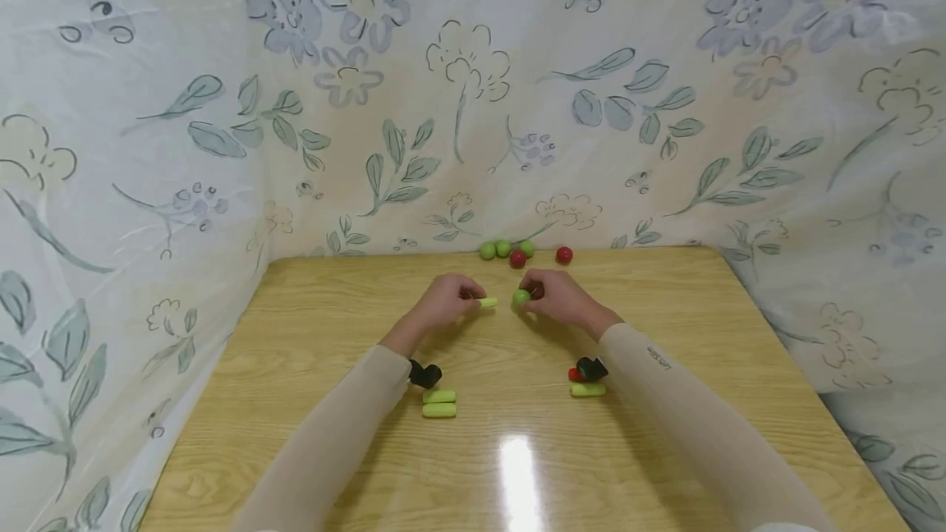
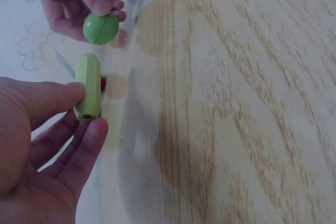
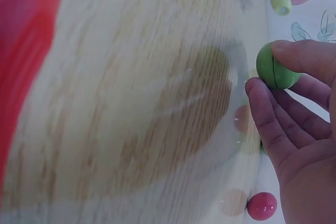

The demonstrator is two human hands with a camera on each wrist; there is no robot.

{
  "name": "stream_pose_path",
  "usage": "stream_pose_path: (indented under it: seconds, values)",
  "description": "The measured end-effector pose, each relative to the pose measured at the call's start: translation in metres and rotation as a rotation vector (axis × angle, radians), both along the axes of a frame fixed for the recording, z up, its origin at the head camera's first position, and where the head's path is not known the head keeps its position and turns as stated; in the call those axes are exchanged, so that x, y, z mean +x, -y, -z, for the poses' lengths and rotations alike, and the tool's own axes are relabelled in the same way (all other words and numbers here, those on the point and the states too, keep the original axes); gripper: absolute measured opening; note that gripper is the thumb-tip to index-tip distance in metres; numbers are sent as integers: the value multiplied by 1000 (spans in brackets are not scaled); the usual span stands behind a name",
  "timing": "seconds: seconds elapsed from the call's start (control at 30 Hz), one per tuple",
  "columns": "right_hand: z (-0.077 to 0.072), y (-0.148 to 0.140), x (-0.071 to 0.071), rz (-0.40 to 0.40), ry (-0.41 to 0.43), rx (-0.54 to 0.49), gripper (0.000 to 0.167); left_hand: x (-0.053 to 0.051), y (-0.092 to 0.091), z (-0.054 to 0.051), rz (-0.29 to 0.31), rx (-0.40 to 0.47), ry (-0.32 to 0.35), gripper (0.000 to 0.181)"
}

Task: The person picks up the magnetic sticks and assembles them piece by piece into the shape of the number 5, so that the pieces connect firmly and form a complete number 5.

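My left hand (image 1: 448, 300) pinches a light green ridged stick (image 2: 89, 87) between thumb and fingers, above the table. In the left wrist view a small dark hole shows in the stick's near end. Across from it, my right hand (image 1: 562, 295) holds a green ball (image 3: 276, 66) by thumb and fingertips. A thin dark groove runs round the ball. In the head view the stick's tip points toward the ball, with a gap between the two.
At the table's back edge lie green balls (image 1: 488, 250) and red balls (image 1: 565, 255). Nearer, two light green sticks (image 1: 439, 410) lie by the left forearm. Another stick (image 1: 588, 390) and a red piece (image 1: 574, 374) lie by the right one. A flowered cloth (image 1: 473, 146) hangs behind the table.
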State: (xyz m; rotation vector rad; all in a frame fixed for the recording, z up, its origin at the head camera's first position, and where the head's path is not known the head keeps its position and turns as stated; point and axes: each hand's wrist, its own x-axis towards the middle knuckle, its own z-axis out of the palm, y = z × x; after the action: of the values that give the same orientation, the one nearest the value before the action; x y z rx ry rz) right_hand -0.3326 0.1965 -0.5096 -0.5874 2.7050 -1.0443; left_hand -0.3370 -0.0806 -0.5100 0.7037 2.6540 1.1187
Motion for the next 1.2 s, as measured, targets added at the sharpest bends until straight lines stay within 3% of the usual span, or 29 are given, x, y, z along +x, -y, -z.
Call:
stream_pose_path:
  seconds: [0.33, 0.83, 1.2]
  values:
    - [3, 2, 0, -9, 9, 9, 22, -4, -12, 4, 43, -39, -16, 13]
    - [3, 7, 5, -3, 17, 58, 22, -7, -20, 11, 35, -80, 23, 13]
    - [4, 10, 3, -17, 23, 66, 25, -5, -24, 7, 32, -74, 22, 14]
